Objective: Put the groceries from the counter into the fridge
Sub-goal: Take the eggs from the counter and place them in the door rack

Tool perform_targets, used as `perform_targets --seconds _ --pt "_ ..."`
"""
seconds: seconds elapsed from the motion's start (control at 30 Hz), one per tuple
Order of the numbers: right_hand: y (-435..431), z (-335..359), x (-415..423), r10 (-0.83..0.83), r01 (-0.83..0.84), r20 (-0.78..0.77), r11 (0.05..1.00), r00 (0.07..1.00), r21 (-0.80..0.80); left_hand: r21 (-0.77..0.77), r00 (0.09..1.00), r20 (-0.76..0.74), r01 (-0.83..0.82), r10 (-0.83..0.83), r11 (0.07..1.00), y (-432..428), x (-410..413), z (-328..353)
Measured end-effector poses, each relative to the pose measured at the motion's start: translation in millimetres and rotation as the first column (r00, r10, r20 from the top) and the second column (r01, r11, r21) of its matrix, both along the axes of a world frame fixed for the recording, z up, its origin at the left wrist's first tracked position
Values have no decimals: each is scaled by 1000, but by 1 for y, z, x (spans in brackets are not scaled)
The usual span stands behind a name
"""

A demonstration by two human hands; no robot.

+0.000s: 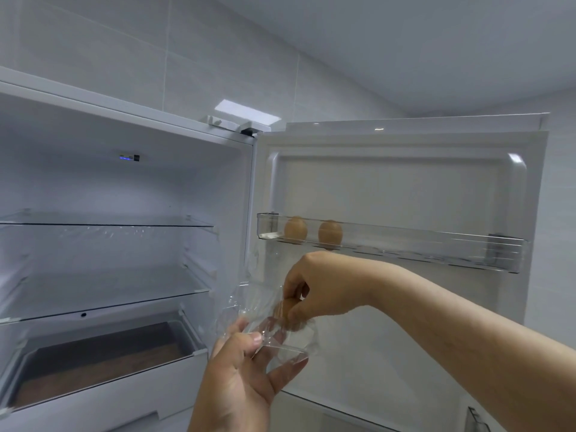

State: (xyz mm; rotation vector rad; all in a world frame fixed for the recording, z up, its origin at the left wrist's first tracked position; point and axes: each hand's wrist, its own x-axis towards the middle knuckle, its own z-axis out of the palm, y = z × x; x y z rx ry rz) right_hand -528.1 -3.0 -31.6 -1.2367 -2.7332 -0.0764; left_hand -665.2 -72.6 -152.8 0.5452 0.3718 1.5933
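The fridge stands open before me. A clear plastic egg carton (274,335) is held from below by my left hand (240,378), thumb over its near edge. My right hand (314,291) reaches down into the carton and pinches a brown egg (286,308) with its fingertips. Two brown eggs, one on the left (295,229) and one just right of it (329,232), sit in the clear egg rack (436,247) on the open door, directly above my hands.
Inside the fridge are an upper glass shelf (106,221), a lower glass shelf (103,294) and a drawer (103,360) at the bottom left. The door's inner panel (399,188) fills the right. A lower door bin edge (477,419) shows at bottom right.
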Motion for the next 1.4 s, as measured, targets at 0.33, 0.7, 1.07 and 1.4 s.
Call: perform_targets --seconds 0.33,0.7,1.07,1.4 --pt "-2 12 12 8 -2 -193 1000 981 32 -69 997 64 -38 43 997 -4 2 4" --pt "16 112 26 -16 42 -624 999 781 26 -43 994 95 -41 45 998 -6 3 12" --pt "64 116 26 -182 163 -337 983 924 -85 -24 997 74 0 1 1000 -8 0 15" --pt "84 115 31 -175 116 -256 966 951 -231 2 996 73 54 -54 999 -4 -4 14"
